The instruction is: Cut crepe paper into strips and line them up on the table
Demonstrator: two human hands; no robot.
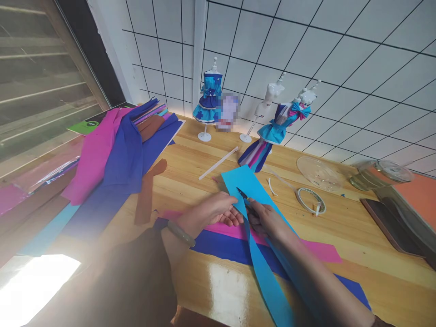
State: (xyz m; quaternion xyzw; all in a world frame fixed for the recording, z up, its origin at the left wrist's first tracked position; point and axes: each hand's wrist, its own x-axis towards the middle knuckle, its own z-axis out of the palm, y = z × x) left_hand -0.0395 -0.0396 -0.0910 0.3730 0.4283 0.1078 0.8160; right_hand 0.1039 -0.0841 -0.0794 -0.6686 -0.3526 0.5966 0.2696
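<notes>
My right hand (267,219) is closed round a pair of scissors (242,193), whose dark blades lie in a sheet of light blue crepe paper (250,179). A long strip of that paper hangs from the cut between my hands, down towards the front edge. Just left of the blades my left hand (225,210) pinches the paper's left edge, thumb on top and fingers curled below. Under both hands a pink strip (320,250) and a dark blue strip (221,247) lie across the table. The scissors' handles are mostly hidden by my right hand.
Pink, blue and brown sheets (119,150) are piled at the left. Small dress forms stand at the back, one in a blue dress (211,93). To the right are a tape roll (311,201), a clear lid (320,174), a glass jar (378,175) and a phone (391,227).
</notes>
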